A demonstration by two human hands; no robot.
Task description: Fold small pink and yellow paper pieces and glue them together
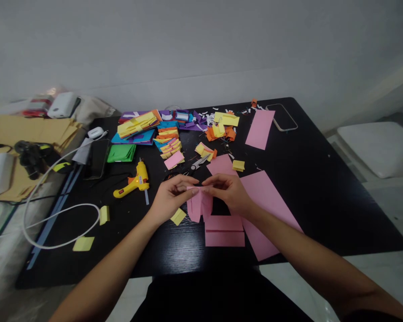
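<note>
Left of your hands, the yellow glue gun (139, 179) lies on the black desk (329, 197). Your left hand (169, 197) has its fingers closed in a pinch on the folded pink paper (194, 209), held between both hands. Your right hand (235, 194) pinches its right end, fingers likewise closed. Farther right, a large pink sheet (265, 190) lies flat.

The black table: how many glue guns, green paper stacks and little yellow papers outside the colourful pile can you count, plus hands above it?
Left hand and right hand, holding pink paper: 2
Glue gun: 1
Green paper stack: 1
Little yellow papers outside the pile: 4
Total: 8
</note>
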